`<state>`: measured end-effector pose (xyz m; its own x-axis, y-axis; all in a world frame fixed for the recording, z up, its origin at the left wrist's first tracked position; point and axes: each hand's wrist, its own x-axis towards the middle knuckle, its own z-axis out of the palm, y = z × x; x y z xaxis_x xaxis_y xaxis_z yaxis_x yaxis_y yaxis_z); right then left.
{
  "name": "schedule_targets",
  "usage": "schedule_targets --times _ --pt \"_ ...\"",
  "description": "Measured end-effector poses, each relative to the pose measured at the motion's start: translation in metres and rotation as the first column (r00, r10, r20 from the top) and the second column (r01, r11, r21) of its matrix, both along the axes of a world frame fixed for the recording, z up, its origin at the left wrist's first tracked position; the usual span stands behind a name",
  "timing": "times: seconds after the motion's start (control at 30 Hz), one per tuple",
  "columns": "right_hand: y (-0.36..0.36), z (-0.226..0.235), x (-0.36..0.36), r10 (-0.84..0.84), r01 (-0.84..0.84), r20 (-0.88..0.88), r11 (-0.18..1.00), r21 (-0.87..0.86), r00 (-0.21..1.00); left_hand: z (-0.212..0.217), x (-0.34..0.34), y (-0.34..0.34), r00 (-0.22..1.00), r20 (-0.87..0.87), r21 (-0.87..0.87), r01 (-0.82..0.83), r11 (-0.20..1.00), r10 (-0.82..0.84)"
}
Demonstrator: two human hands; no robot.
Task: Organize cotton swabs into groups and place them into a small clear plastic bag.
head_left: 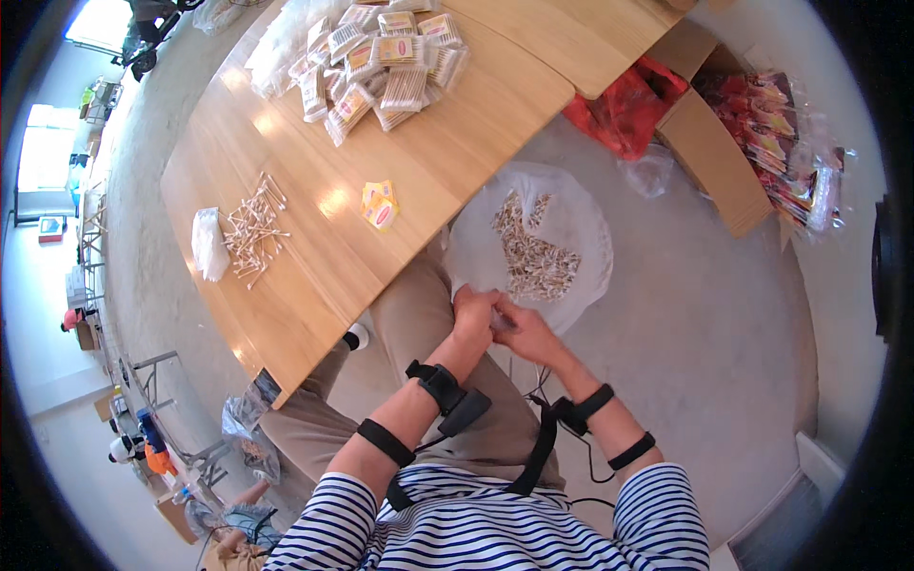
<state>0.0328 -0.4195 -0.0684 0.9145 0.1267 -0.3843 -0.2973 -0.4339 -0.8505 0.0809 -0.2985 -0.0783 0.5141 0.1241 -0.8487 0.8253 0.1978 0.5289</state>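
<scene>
Clear plastic bag (581,224) on the floor below the table edge, spread open, holding a heap of loose cotton swabs (535,257). Left hand (473,312) and right hand (523,333) brought together over the knees, just at the bag's near rim, fingers closed around something small and pale between them; whether swabs or plastic cannot be told. On the wooden table (314,276): a scatter of loose swabs (252,228) beside a small white packet (208,244), a yellow label slip (379,205), and a pile of filled packs (386,62) at the far end. Judged partway: many packs finished, much loose stock in bag and on table unpacked.
</scene>
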Motion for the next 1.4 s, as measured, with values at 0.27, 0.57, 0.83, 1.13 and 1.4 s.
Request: schedule_targets --times 0.27,0.57,0.83,1.13,1.4 --pt "-0.042 0.011 0.077 0.041 0.013 0.177 0.956 -0.293 0.983 -0.001 0.008 0.006 0.998 0.025 -0.192 -0.056 0.980 0.062" --pt "-0.042 -0.078 0.122 0.407 -0.291 0.297 0.885 -0.364 0.864 0.045 0.018 -0.003 0.988 0.024 -0.344 0.153 0.926 -0.154" --pt "-0.022 -0.094 0.104 0.110 -0.105 0.131 0.994 -0.042 0.985 0.006 0.003 -0.002 0.940 0.287 0.167 0.140 0.976 -0.184" --pt "0.001 -0.049 0.102 0.105 -0.105 -0.019 0.993 -0.045 0.994 0.029 0.023 -0.017 0.455 0.166 0.888 0.317 0.334 -0.875" --pt "-0.071 -0.076 0.076 -0.252 0.249 0.081 0.968 0.042 0.964 -0.034 0.027 0.012 0.849 0.289 0.411 0.308 0.858 -0.443"
